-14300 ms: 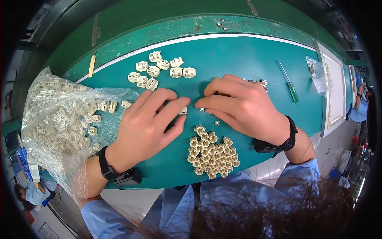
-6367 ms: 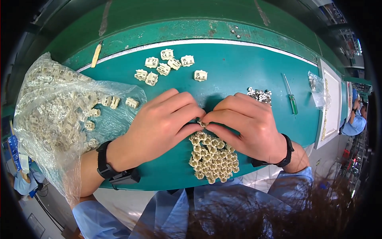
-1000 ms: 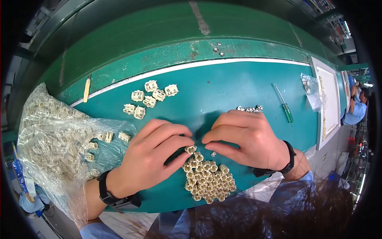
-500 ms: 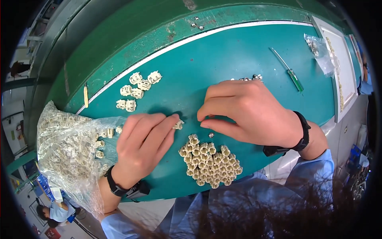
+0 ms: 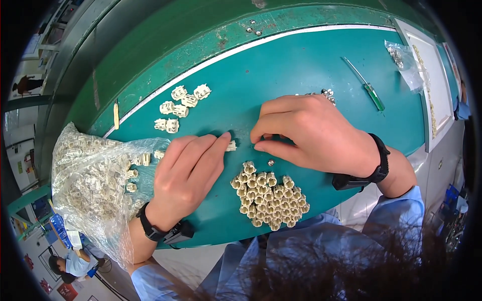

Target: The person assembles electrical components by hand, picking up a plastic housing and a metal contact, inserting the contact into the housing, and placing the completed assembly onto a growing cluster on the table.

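Note:
Between the fingertips of my left hand is a small cream plastic connector piece, mostly covered by the fingers. My right hand hovers just to the right, its thumb and forefinger pinched; anything between them is too small or hidden. One small shiny metal part lies below the right fingertips. Nearer to me sits a tight cluster of cream connector pieces, hollow ends up. More small metal parts lie beyond the right hand, partly covered by it. Several loose connectors rest at the far left.
A clear plastic bag full of connectors spills open on the left. Behind the right hand lies a green-handled screwdriver. A small bag of metal parts rests by a white tray. A wooden stick lies at the table's far left edge.
My left hand has moved slightly away from me, still pinching the connector piece. The right hand keeps its pinch and has barely moved. The view has shifted a little.

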Demonstrator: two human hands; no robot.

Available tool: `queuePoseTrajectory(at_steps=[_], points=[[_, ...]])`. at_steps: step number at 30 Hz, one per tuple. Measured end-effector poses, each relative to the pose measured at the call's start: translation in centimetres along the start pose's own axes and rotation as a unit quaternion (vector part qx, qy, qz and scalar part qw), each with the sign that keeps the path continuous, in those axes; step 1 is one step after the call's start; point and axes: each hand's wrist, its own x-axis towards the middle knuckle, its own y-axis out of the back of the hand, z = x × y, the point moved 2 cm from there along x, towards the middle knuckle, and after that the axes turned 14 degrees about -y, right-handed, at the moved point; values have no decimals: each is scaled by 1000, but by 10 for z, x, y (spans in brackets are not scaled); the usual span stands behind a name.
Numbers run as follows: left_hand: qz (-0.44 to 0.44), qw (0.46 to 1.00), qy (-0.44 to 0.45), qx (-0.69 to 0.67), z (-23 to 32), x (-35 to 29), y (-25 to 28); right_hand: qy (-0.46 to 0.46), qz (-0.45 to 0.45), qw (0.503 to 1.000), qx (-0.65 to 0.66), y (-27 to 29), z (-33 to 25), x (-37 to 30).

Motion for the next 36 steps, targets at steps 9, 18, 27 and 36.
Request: queuePoseTrajectory(at_steps=[9,18,27,36], points=[[7,1000,3,-23,-2,0,-4,32,29,999,-6,-17,-8,4],[-5,1000,15,-12,-3,1,-4,8,60,998,-22,-4,1,9],[17,997,61,-53,-5,-1,-4,36,84,995,-40,-16,-6,14],[31,991,64,-114,-6,-9,-5,46,59,994,-83,-17,-6,16]])
